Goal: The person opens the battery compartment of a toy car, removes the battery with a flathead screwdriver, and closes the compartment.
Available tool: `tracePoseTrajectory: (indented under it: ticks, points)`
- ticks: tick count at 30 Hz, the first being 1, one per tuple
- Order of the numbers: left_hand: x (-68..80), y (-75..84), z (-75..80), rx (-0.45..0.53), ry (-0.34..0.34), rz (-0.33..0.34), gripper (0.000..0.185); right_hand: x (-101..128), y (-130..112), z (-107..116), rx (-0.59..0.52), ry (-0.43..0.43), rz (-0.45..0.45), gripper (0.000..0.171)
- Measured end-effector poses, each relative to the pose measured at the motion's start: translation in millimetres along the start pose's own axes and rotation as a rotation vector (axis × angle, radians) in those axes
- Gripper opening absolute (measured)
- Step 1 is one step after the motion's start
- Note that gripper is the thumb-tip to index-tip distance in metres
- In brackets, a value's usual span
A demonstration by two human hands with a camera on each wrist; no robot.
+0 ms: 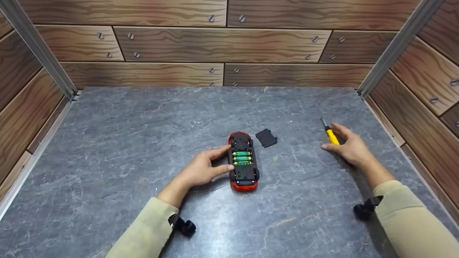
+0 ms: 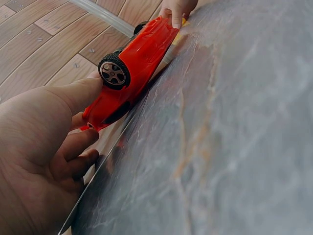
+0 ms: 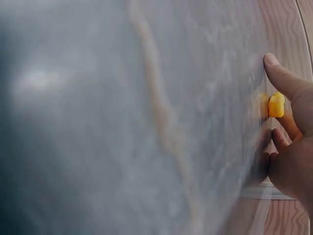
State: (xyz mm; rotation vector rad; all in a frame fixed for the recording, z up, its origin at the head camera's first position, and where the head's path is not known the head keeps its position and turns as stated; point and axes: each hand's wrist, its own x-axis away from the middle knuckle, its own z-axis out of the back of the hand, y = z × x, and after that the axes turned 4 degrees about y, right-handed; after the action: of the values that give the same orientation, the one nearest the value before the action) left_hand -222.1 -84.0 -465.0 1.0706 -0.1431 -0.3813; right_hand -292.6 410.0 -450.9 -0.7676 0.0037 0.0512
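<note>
A red toy car [image 1: 244, 186] lies upside down on the grey table, its black underside up. Several green batteries [image 1: 242, 158] sit in its uncovered compartment. My left hand [image 1: 197, 170] holds the car by its left side, thumb and index finger apart along the edge; the left wrist view shows the thumb beside a wheel [image 2: 114, 72]. Around a yellow-handled screwdriver [image 1: 332, 137] at the right is my right hand [image 1: 353, 148], with thumb and fingers spread. In the right wrist view a gap shows between the thumb and the yellow handle [image 3: 276, 105].
A black battery cover [image 1: 266, 138] lies flat just right of the car's far end. Wood-patterned walls [image 1: 222, 44] with metal corner posts [image 1: 401, 46] enclose the table at the back and sides. The grey marbled tabletop [image 1: 143, 125] extends around the things.
</note>
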Motion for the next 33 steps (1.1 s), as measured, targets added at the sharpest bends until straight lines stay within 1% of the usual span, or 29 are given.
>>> tracePoseTrajectory:
  ticks: [7, 14, 19, 26, 33]
  points:
    - [0.3, 0.6, 0.6, 0.006, 0.005, -0.001, 0.073, -2.3, -0.3, -2.0, -0.039, -0.022, -0.037, 0.093]
    - [-0.9, 1.2, 0.0, -0.013, 0.004, 0.002, 0.074, -0.3, -1.1, -1.8, -0.064, -0.018, -0.036, 0.079]
    - [-0.7, 1.0, -0.3, -0.022, 0.004, -0.001, 0.074, 2.2, -0.7, -3.4, -0.082, 0.01, -0.019, 0.07]
    - [0.3, 0.6, -1.0, -0.011, 0.003, 0.014, 0.075, 3.5, 1.8, -5.2, -0.128, 0.065, 0.015, 0.056]
    - [0.0, 0.4, -0.6, 0.005, 0.001, -0.017, 0.073, 4.4, 0.0, -6.7, -0.13, 0.117, 0.018, 0.05]
